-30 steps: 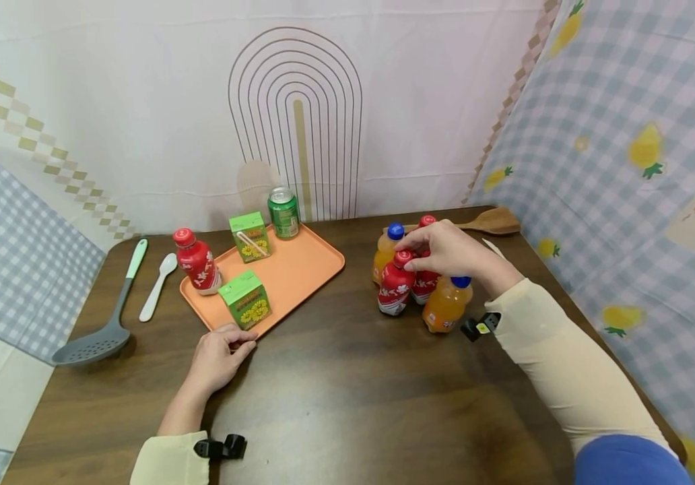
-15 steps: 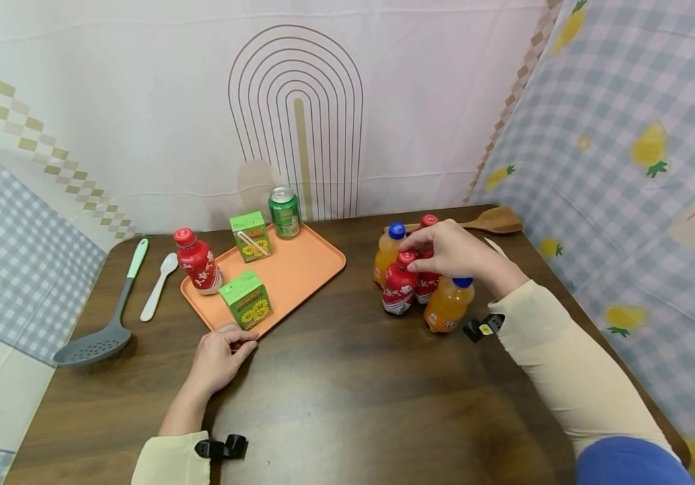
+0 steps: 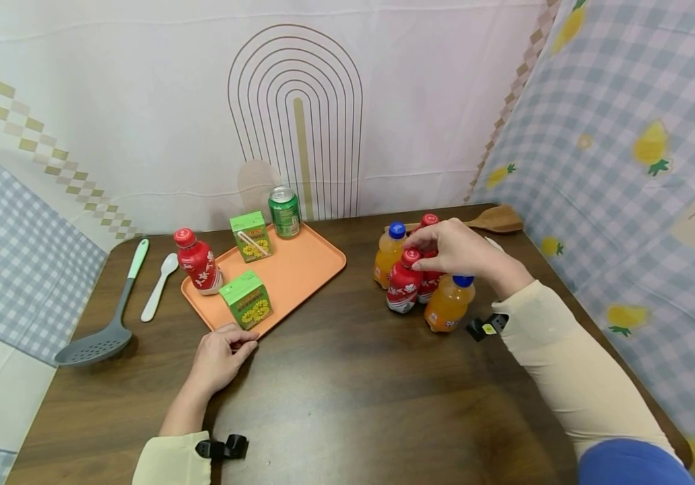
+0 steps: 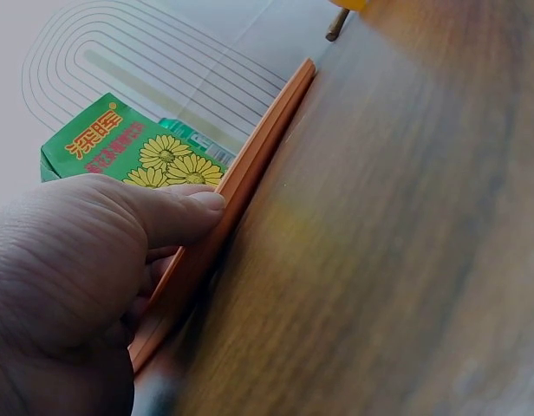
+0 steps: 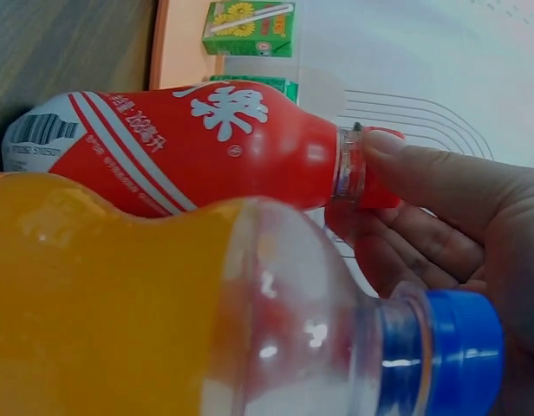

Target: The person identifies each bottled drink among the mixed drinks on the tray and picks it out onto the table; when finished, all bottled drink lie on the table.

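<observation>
My right hand (image 3: 459,252) pinches the red cap of a red drink bottle (image 3: 404,291) between thumb and fingers. The bottle stands upright on the table, close against a second red bottle (image 3: 429,286) that my hand partly hides. Around them are an orange juice bottle (image 3: 387,263) with a blue cap on the left and another orange juice bottle (image 5: 120,295) nearer the front. My left hand (image 3: 219,357) grips the near rim of an orange tray (image 4: 265,137), thumb on top. On the tray stand green drink cartons (image 3: 247,301), a green can (image 3: 284,214) and a red bottle (image 3: 199,264).
To the left of the tray lie a white spoon (image 3: 158,288) and a grey slotted ladle (image 3: 95,342) with a mint handle. Behind the bottles on the right is a wooden spatula (image 3: 495,219). Cloth walls enclose the table (image 3: 347,404) at the back and sides.
The pinched red bottle has moved a little to the right and slightly back, closer to the other red bottle. My right hand has moved with it; my left hand has stayed on the tray.
</observation>
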